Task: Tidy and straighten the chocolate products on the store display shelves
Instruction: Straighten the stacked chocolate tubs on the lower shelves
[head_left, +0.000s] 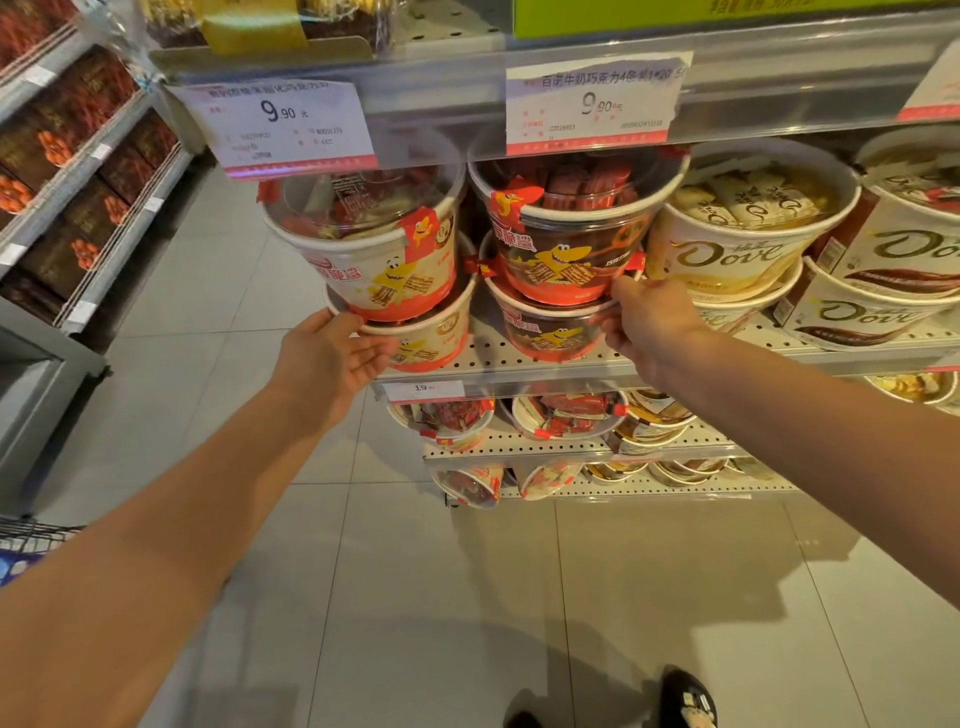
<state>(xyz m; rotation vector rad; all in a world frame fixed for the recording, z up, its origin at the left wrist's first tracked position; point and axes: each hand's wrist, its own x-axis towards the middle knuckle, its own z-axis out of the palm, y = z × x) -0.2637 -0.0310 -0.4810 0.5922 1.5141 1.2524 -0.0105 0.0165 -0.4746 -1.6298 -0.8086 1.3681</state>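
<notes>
Two stacks of chocolate tubs stand on the perforated shelf (524, 358). The left stack has a white and red tub (374, 254) tilted on a lower white tub (431, 343). The right stack has a brown and red tub (566, 249) on a lower brown tub (550, 332). My left hand (332, 358) cups the left side of the lower white tub, fingers curled under it. My right hand (644, 322) touches the right side of the brown stack, where the two tubs meet; its fingertips are hidden.
Cream Dove tubs (737, 244) and Dove boxes (893, 270) fill the shelf to the right. Price tags (280, 124) hang from the shelf above. Lower shelves (519, 447) hold more tubs. Dark boxes (88, 156) line the aisle at left. My shoe (685, 696) stands on the tiled floor.
</notes>
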